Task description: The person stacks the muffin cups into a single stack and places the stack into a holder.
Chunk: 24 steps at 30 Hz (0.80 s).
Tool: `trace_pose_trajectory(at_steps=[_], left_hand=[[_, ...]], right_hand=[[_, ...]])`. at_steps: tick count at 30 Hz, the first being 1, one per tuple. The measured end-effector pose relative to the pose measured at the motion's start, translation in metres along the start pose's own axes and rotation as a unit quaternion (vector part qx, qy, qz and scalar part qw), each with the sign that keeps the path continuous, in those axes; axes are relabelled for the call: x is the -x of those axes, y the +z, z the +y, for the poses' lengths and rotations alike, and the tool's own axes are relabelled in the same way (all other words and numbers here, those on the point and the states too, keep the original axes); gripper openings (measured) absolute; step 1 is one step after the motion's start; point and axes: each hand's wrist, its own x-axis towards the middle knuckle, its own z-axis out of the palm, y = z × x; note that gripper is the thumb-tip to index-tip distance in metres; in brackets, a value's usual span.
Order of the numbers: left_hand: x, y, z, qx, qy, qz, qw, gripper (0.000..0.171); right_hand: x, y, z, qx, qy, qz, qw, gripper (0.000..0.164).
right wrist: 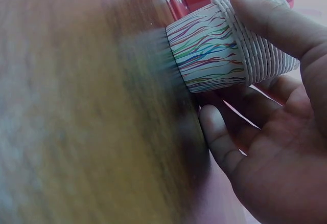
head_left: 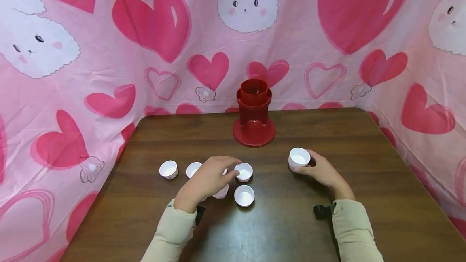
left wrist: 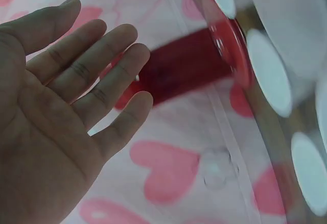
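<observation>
My right hand (head_left: 325,173) grips a stack of nested white paper baking cups (head_left: 299,159) at the right of the table. In the right wrist view, the stack (right wrist: 209,52) has coloured wavy stripes and many rolled rims, with its base right at the tabletop. My thumb lies along the rims. My left hand (head_left: 205,181) hovers above several single baking cups left of centre, hiding some of them. Its palm (left wrist: 48,132) and spread fingers hold nothing. Nearest its fingertips stands one cup (head_left: 243,172), with another cup (head_left: 244,196) in front.
A red stand (head_left: 254,130) with a round base and a cup-shaped top stands at the table's back. One baking cup (head_left: 168,170) sits at the far left, beside another cup (head_left: 193,169). Pink heart-patterned cloth (head_left: 204,19) hangs behind the wooden table (head_left: 284,225).
</observation>
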Motion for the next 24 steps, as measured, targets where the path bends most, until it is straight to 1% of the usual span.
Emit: trace_pose_trajectory(at_steps=[2,7,13,18,20,24], left_hand=[[0.009,-0.006,-0.009,0.006,-0.014,0.015,0.9998,0.030],[0.030,-0.021,-0.033,0.009,-0.063,0.043,0.9970,0.032],[0.051,-0.034,-0.060,0.000,-0.102,0.067,0.9925,0.033],[0.066,-0.043,-0.079,-0.019,-0.135,0.077,0.9877,0.039],[0.071,-0.045,-0.086,-0.022,-0.147,0.075,0.9860,0.043],[0.080,-0.047,-0.102,-0.018,-0.153,0.078,0.9850,0.049]], right_hand=[[0.000,0.000,0.000,-0.001,0.000,0.001,1.000,0.069],[0.000,0.001,0.001,-0.002,-0.002,0.004,1.000,0.067],[0.000,0.001,0.002,-0.003,-0.003,0.004,1.000,0.067],[0.000,0.002,0.002,-0.004,-0.008,0.004,1.000,0.067],[0.000,0.001,0.002,-0.002,-0.010,0.005,1.000,0.067],[0.000,0.001,0.004,0.003,-0.011,0.004,1.000,0.067]])
